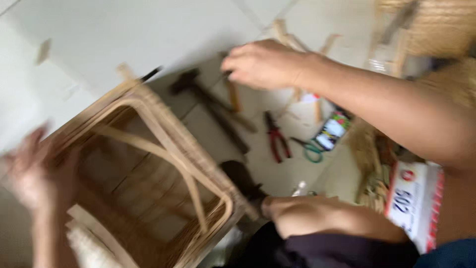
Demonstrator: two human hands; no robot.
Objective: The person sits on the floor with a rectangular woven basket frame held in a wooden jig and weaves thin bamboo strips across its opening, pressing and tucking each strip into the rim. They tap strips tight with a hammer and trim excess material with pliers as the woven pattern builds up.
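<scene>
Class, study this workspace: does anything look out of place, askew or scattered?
Yes. The woven frame sits tilted under the left hand, not square to the floor tiles. Tools lie loose on the floor: a hammer, red pliers, green scissors and wood strips, which the right hand reaches over. Blur hides any damage.

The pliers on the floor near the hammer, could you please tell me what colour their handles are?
Red; the pliers show best, though blurred, in the head view.

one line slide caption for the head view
Left hand steadies a rattan frame; right hand reaches among floor tools.
</scene>
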